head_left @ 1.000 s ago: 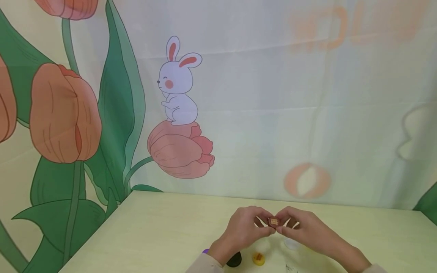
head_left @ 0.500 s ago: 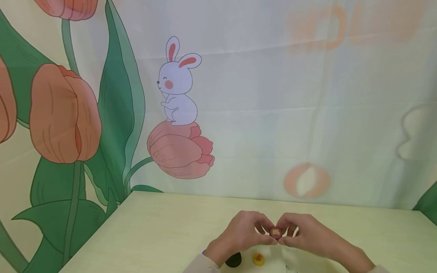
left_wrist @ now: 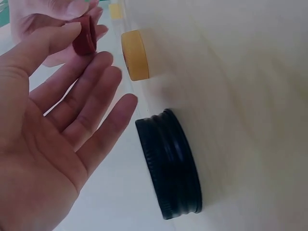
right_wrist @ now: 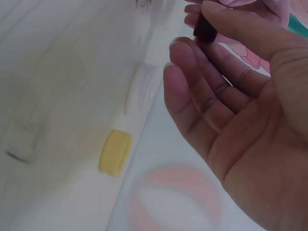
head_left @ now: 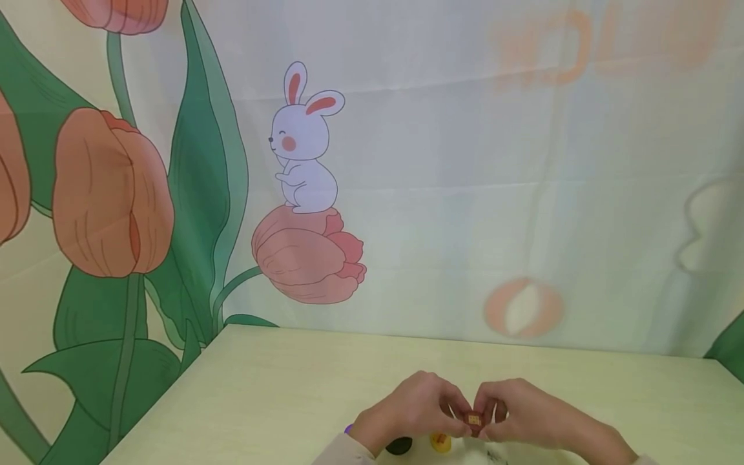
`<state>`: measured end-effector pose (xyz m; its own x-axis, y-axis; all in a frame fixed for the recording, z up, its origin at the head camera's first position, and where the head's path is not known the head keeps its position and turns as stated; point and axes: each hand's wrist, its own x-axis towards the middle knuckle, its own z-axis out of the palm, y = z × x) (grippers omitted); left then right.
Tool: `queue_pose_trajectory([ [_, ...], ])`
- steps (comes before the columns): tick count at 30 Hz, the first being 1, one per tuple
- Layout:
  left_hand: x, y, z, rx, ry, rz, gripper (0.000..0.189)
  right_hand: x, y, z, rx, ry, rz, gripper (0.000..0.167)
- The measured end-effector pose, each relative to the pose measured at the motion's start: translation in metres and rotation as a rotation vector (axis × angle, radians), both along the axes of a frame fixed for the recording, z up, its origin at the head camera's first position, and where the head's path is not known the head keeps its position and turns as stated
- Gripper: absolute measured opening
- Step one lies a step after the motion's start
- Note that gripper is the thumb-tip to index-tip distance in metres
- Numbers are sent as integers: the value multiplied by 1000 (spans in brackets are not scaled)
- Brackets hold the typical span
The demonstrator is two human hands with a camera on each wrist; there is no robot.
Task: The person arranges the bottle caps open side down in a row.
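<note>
A small dark red bottle cap [head_left: 474, 421] with a yellow printed patch on top is held low over the table, between both hands. My left hand [head_left: 420, 407] pinches one side of it with thumb and forefinger. From the opposite side my right hand [head_left: 530, 413] grips it the same way. In the left wrist view, the red cap [left_wrist: 85, 36] shows its side wall, and the other left fingers spread loosely. The right wrist view has the cap [right_wrist: 205, 30] dark between the fingertips, partly covered by the thumb.
A black ridged lid [left_wrist: 169, 164] and an orange-yellow cap [left_wrist: 135, 55] lie on the table [head_left: 279, 387] by the left hand. Near the right hand are a whitish translucent cap [right_wrist: 140, 89] and a pale yellow cap [right_wrist: 115, 152]. Something purple [head_left: 349, 429] peeks out beside the left wrist.
Both hands have come down and slightly to the right, nearer the table's front, with the red bottle cap between them. The left hand now partly covers the black lid and yellow cap.
</note>
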<state>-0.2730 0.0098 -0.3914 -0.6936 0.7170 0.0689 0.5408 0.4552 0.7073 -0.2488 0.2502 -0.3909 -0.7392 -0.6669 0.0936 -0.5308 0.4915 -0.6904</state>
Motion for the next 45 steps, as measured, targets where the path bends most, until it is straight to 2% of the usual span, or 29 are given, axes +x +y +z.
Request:
queue_pose_trajectory([
  [4,2,-1,-1,-36,24,-16,8,2,-2,-2,-4,-37,8,19],
  [11,4,0,-3,-103,124,-47,8,6,-6,-3,10,-99,-18,18],
  [20,6,0,-5,-123,121,-35,8,7,-8,-8,4,-88,-13,21],
  [26,6,3,-6,-175,183,-21,9,6,-8,-11,-3,-99,-9,21],
  [31,7,6,-8,-221,207,-6,10,5,-7,-15,-10,-146,-13,21],
  [39,7,6,-7,-238,190,-9,11,7,-7,-16,11,-121,-24,22],
  [45,7,3,-7,-197,129,-14,10,7,-8,-13,34,-97,-26,22],
])
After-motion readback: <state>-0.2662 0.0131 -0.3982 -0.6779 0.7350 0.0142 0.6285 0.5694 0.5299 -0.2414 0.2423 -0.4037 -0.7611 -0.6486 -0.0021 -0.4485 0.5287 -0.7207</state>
